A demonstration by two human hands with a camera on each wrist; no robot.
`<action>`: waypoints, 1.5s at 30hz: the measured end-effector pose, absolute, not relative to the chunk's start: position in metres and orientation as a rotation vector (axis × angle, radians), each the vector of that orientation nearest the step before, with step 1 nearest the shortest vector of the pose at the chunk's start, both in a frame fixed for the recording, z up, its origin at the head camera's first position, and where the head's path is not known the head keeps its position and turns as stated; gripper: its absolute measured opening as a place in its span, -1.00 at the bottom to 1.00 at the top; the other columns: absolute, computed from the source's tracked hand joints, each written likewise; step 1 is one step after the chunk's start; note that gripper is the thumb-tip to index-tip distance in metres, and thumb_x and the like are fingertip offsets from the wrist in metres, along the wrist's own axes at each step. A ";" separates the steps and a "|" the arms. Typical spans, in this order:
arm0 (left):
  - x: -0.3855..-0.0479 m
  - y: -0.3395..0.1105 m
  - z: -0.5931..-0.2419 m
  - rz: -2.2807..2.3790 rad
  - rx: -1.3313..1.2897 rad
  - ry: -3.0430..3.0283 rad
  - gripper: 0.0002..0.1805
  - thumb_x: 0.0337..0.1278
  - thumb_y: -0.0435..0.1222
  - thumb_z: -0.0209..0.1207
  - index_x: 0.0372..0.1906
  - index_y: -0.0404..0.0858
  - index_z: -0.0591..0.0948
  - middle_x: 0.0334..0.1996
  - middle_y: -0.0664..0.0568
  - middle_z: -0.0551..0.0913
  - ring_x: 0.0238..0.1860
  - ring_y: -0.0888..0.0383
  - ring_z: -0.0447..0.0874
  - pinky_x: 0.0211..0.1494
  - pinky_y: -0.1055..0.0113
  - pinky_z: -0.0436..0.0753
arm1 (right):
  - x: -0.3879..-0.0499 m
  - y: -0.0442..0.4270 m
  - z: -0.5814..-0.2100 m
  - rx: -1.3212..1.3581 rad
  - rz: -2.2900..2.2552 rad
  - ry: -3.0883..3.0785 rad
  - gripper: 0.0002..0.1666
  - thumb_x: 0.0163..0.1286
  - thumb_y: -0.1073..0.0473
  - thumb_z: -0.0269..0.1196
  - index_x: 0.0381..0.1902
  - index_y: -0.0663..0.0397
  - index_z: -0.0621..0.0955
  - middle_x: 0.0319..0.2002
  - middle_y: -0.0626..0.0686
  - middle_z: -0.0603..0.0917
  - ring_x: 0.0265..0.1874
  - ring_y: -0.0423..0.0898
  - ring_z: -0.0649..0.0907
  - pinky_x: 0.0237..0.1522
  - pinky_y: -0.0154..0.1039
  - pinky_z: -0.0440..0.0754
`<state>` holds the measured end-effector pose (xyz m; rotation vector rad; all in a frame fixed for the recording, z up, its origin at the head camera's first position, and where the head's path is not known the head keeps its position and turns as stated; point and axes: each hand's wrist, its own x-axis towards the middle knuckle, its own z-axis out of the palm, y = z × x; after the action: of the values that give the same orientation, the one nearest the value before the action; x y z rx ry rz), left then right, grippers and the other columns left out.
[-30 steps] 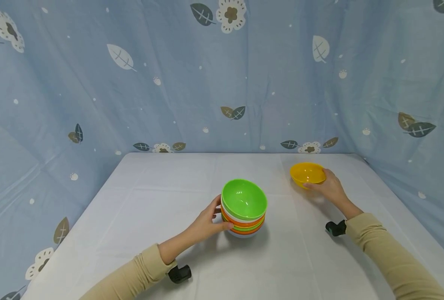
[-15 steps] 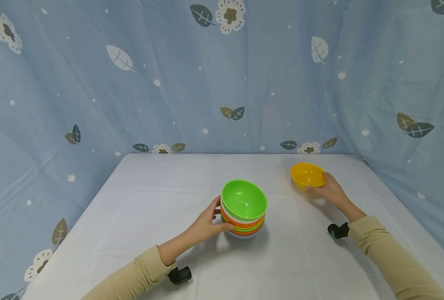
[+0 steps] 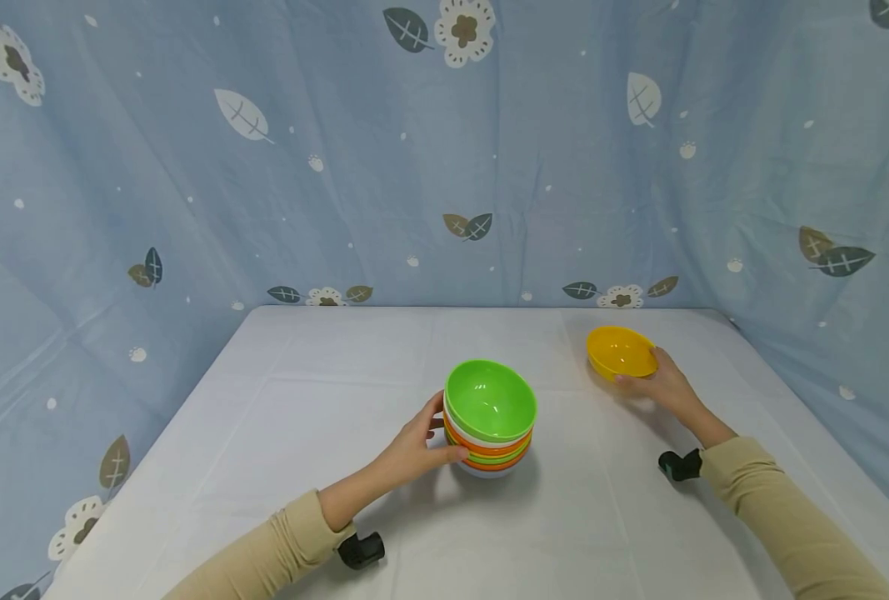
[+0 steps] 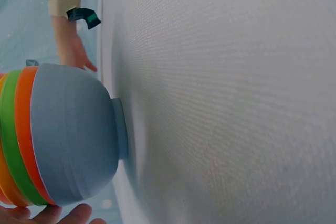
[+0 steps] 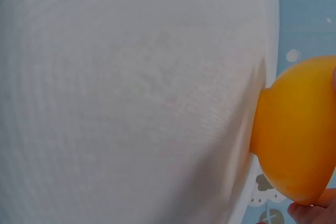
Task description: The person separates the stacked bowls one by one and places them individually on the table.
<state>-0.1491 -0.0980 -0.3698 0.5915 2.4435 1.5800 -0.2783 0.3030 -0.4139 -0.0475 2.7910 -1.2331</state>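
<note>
A stack of nested bowls stands upright near the middle of the table, a green one on top, with white, orange, yellow and green rims beneath. Its lowest bowl looks pale blue-grey in the left wrist view. My left hand holds the stack from its left side, thumb in front and fingers behind. Farther back on the right, my right hand grips a yellow bowl at its right side, thumb at the near side. The yellow bowl's foot is at or just above the cloth; I cannot tell which.
A white cloth covers the table. Behind it and along both sides hangs a blue curtain with leaf and flower prints. Black wrist devices sit below both sleeve cuffs.
The right hand and the yellow bowl have shifted slightly to the right and nearer. The left hand stays on the stack, with no clear movement.
</note>
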 end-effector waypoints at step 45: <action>-0.148 -0.097 -0.370 1.586 0.560 2.448 -0.11 0.01 -0.32 0.26 0.39 -0.37 0.02 0.26 -0.26 0.26 0.17 -0.22 0.35 0.18 -0.18 0.29 | -0.220 0.216 -0.349 -0.347 -1.266 2.738 0.07 0.16 -0.16 0.26 0.43 0.07 -0.03 0.40 0.32 -0.05 0.32 0.37 0.03 0.17 0.36 0.11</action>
<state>-0.1481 -0.0973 -0.3699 0.5603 2.4481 1.5861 -0.2197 0.2159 -0.3485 -0.3467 2.7377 -1.2663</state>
